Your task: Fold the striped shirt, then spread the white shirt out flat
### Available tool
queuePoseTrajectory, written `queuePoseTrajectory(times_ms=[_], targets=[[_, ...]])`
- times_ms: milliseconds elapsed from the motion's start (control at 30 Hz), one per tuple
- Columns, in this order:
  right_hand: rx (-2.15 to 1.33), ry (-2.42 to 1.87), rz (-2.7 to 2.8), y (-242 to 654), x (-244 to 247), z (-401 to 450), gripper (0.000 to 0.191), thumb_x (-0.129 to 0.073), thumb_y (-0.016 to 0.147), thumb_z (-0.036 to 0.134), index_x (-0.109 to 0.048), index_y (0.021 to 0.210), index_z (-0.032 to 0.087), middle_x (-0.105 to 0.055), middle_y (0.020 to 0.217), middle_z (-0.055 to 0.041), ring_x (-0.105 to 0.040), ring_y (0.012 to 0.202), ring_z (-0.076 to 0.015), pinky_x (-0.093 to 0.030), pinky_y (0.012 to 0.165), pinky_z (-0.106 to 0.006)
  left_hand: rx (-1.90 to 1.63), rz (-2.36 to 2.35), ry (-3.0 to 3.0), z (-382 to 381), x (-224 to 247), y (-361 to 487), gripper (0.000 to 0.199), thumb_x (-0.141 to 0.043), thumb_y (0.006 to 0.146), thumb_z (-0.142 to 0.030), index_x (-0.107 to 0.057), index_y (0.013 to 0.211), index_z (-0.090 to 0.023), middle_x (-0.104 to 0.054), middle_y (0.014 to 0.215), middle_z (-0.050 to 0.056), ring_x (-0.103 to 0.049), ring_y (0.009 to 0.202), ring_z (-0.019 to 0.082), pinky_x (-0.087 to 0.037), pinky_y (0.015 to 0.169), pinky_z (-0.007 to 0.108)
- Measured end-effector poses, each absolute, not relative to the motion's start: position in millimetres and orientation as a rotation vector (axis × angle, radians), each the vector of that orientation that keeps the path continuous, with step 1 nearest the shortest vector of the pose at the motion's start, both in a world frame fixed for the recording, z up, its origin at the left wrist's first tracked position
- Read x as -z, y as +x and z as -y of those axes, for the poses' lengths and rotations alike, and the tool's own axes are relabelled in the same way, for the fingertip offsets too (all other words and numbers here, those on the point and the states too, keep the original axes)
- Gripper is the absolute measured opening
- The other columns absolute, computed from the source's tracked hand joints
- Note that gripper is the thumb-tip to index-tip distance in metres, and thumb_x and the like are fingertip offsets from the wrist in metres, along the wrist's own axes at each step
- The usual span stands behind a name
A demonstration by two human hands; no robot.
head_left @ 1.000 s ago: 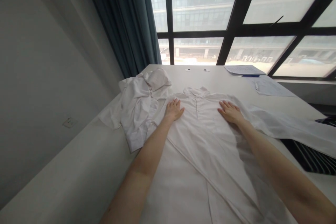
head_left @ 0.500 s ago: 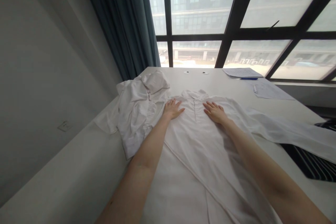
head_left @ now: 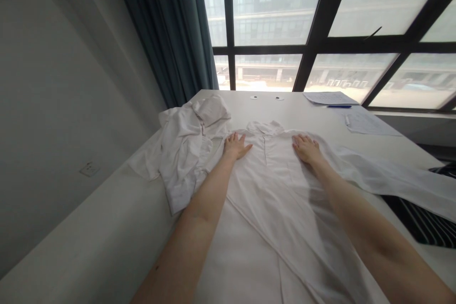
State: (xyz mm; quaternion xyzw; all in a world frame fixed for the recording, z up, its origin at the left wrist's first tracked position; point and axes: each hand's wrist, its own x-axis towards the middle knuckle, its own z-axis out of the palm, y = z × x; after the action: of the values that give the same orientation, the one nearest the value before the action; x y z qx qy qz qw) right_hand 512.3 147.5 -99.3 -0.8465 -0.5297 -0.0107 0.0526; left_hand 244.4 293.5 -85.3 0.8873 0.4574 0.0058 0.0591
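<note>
**A:** Left hand (head_left: 235,147) first?

**B:** Open. Flat on the white shirt (head_left: 265,228), fingers spread, just left of the button strip (head_left: 265,149). Nothing gripped.

**A:** And the right hand (head_left: 306,148)?

**B:** Open too. Flat on the shirt, on the other side of the button strip, well apart from the left hand. Nothing gripped there either.

**A:** Shirt where?

**B:** On a big white table (head_left: 302,109), spread out long and flat, with soft folds. Collar (head_left: 265,127) at the far end, bottom part running down out of view.

**A:** Lumpy pile by the left arm (head_left: 199,213)?

**B:** Bunched-up white cloth (head_left: 185,152), just beside the left arm and touching the shirt. Part of the same shirt, or another one? Too hard to tell.

**A:** Over on the right?

**B:** A long white sleeve (head_left: 392,180), stretched out from the shirt and past the table edge, above a dark striped cloth (head_left: 416,216).

**A:** Far end of the table?

**B:** A top sheet of paper (head_left: 329,98), a blue pen (head_left: 339,106) just below it, a lower sheet of paper (head_left: 366,123), and two little round dots (head_left: 254,97) near the edge.

**A:** Behind all that?

**B:** A big window (head_left: 270,9) with black frames, a dark blue-green curtain (head_left: 164,33) beside it, and a gray wall (head_left: 64,104) with a small white socket (head_left: 89,168).
</note>
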Motion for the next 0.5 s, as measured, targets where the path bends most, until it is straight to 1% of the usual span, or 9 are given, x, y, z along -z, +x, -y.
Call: queuePoseTrajectory(times_ms=[100, 200, 267, 333, 433, 500], targets=[[0.002, -2.518, 1.703, 499, 103, -157, 0.055, -0.020, 0.099, 0.041, -0.035, 0.149, 0.023, -0.028, 0.158, -0.0061, -0.025, 0.143, -0.0271, -0.022, 0.113, -0.052, -0.054, -1.357, 2.707, -293, 88, 245, 0.072, -0.024, 0.093, -0.064, -0.024, 0.152, -0.024, -0.016, 0.160, 0.013, -0.013, 0.147, 0.032, -0.014, 0.116, 0.051], [-0.034, -2.522, 1.718, 497, 103, -157, 0.057, -0.019, 0.098, 0.048, -0.032, 0.150, 0.027, -0.026, 0.159, -0.0017, -0.025, 0.143, -0.0262, -0.022, 0.113, -0.051, -0.022, -1.322, 2.690, -296, 90, 243, 0.073, -0.025, 0.092, -0.067, -0.023, 0.153, -0.027, -0.013, 0.161, 0.010, -0.008, 0.148, 0.031, -0.012, 0.117, 0.049], [-0.047, -2.562, 1.674, 502, 101, -152, 0.061, -0.019, 0.097, 0.053, -0.031, 0.151, 0.026, -0.025, 0.159, -0.0022, -0.025, 0.143, -0.0281, -0.023, 0.113, -0.052, -0.016, -1.327, 2.668, -299, 90, 241, 0.075, -0.025, 0.090, -0.070, -0.023, 0.153, -0.028, -0.011, 0.162, 0.009, -0.004, 0.148, 0.031, -0.011, 0.117, 0.049], [-0.050, -2.609, 1.618, 510, 99, -144, 0.064, -0.018, 0.096, 0.054, -0.030, 0.151, 0.024, -0.025, 0.159, -0.0034, -0.025, 0.143, -0.0292, -0.023, 0.114, -0.052, -0.023, -1.343, 2.649, -301, 90, 240, 0.079, -0.025, 0.088, -0.073, -0.022, 0.153, -0.027, -0.009, 0.162, 0.010, -0.002, 0.148, 0.032, -0.011, 0.117, 0.049], [-0.045, -2.667, 1.551, 521, 95, -132, 0.065, -0.016, 0.097, 0.054, -0.029, 0.152, 0.022, -0.023, 0.159, -0.0051, -0.023, 0.144, -0.0284, -0.022, 0.114, -0.050, -0.032, -1.331, 2.633, -305, 89, 238, 0.082, -0.025, 0.088, -0.073, -0.019, 0.154, -0.024, -0.010, 0.161, 0.013, -0.005, 0.148, 0.032, -0.013, 0.117, 0.048], [-0.036, -2.689, 1.532, 525, 94, -128, 0.065, -0.016, 0.097, 0.052, -0.029, 0.152, 0.020, -0.024, 0.159, -0.0065, -0.024, 0.144, -0.0278, -0.021, 0.115, -0.050, -0.058, -1.313, 2.635, -306, 89, 235, 0.080, -0.025, 0.090, -0.070, -0.019, 0.154, -0.022, -0.011, 0.161, 0.014, -0.007, 0.148, 0.031, -0.015, 0.117, 0.047]])
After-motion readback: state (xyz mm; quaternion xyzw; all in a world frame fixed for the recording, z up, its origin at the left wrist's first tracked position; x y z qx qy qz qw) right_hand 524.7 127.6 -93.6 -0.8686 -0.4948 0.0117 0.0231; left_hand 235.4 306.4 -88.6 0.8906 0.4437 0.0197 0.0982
